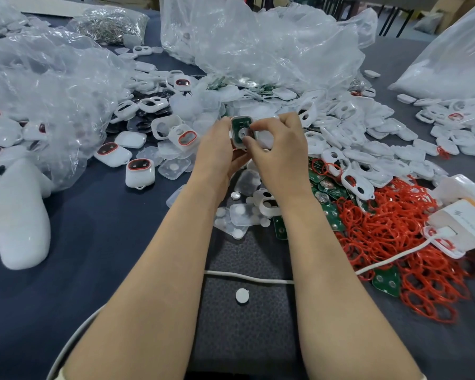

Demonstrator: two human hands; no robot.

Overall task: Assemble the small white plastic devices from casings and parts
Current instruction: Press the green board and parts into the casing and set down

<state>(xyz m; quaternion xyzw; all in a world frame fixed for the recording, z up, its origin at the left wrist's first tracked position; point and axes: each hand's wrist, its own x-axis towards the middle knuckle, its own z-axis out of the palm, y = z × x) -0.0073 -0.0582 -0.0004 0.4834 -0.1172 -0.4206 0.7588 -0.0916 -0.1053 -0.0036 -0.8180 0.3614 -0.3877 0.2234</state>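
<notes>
The table is crowded. Clear bags slump at the back and left, a heap of white casings spreads to the right, a tangle of red rings lies by the right forearm, and green boards sit between the rings and the hands. The work is above the middle of the table, lifted off the cloth. The left hand is curled round one casing, gripping its edges with the open side toward the camera. A board already lies inside it. The right hand pinches at a small round disc over the lower half of that board, its fingertips closed on or against the disc. Whether the disc is seated or only resting there, I cannot tell. This looks like the fitting of the disc, a middle step for this unit, since no cover is on it yet. To do it well, the left grip should bear on the rim only, clear of the board, with the casing square to the eyes. The disc should go down flat and centred, pressed with the pad rather than the nail. A tilted disc would likely jam or spring out.
</notes>
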